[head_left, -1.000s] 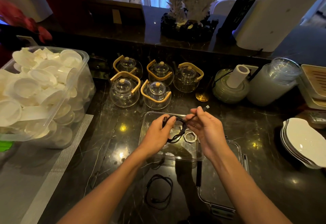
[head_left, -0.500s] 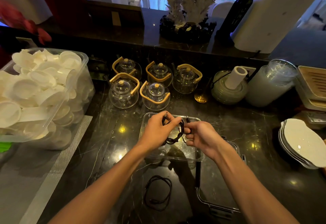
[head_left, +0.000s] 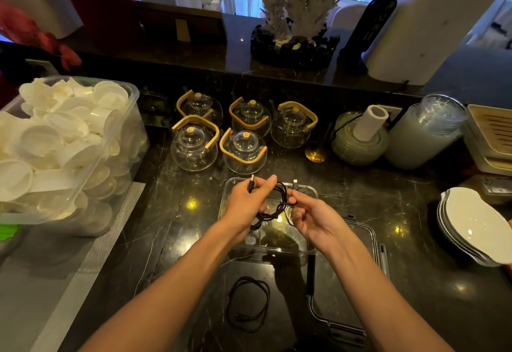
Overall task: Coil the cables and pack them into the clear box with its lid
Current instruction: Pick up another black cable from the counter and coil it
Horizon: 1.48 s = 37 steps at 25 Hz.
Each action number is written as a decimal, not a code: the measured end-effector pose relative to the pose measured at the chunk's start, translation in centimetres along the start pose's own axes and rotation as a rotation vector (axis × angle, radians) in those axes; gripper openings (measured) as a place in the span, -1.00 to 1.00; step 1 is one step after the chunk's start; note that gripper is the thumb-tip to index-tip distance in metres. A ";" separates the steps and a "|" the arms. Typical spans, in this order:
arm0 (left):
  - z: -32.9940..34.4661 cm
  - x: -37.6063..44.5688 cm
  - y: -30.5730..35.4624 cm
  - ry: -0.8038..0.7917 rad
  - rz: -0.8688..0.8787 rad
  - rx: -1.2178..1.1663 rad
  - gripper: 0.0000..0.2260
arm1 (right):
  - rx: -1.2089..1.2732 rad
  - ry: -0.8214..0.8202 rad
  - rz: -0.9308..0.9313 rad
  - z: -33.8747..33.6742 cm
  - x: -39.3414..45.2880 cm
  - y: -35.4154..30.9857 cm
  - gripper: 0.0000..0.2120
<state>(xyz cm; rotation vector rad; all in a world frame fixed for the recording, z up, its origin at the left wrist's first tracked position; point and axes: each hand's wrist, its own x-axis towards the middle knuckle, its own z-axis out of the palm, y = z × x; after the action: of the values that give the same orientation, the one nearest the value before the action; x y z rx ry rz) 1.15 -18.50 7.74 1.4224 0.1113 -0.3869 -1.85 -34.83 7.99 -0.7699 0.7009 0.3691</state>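
Both forearms reaching forward, meeting above the clear box [head_left: 310,189] on the dark marble counter [head_left: 171,213]. Left hand [head_left: 250,203] curled round a coiled black cable [head_left: 279,204] — one plug poking up past the fingers. Right hand [head_left: 307,217] palm-up, thumb and forefinger pinching the coil's other side. Second black cable [head_left: 249,303] lying coiled just nearer than the box; lid [head_left: 378,252] flat to its right.

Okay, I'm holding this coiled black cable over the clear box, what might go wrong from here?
1. The coiled cable is held only by the left hand and right hand; both plug ends stick out free, so it may spring open on release.
2. The glass teapots stand just behind the clear box; a reach forward may knock one.
3. The second cable lies on the counter near you and may be forgotten.
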 end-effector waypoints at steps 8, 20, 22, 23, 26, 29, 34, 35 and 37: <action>0.2 0.1 0.7 -0.034 -0.221 -0.368 -0.80 | -0.170 0.027 0.120 0.7 0.1 1.1 -0.75; 0.4 0.2 0.4 0.131 -0.139 0.022 -0.73 | -0.695 -0.287 -0.128 0.4 -1.6 1.1 -0.77; 0.4 0.2 0.2 0.194 -0.061 0.097 -0.76 | -0.731 -0.331 -0.211 0.4 -1.6 1.0 -0.76; 0.3 0.3 0.1 0.202 -0.037 0.115 -0.76 | -0.705 -0.325 -0.258 0.4 -1.4 1.2 -0.75; 0.2 0.5 0.3 0.188 -0.043 0.113 -0.74 | -0.570 -0.250 -0.341 0.5 -1.0 2.0 -0.77; 0.1 0.6 0.4 0.187 -0.069 0.096 -0.72 | -0.564 -0.202 -0.342 0.8 -1.0 2.9 -0.85; 0.2 0.4 0.1 0.134 -0.079 0.084 -0.75 | -0.706 -0.132 -0.418 1.7 -1.0 3.5 -0.85; 0.3 0.4 0.2 0.138 -0.076 0.063 -0.76 | -0.701 -0.138 -0.406 1.8 -1.0 3.5 -0.83; 0.2 0.4 0.2 0.157 -0.051 0.080 -0.77 | -0.684 -0.171 -0.338 1.6 -0.9 3.2 -0.81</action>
<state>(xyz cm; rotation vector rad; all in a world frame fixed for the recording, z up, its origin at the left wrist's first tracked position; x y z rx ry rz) 1.52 -18.72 7.80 1.5305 0.2623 -0.3237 -3.50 -31.56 7.88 -1.4624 0.2609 0.3604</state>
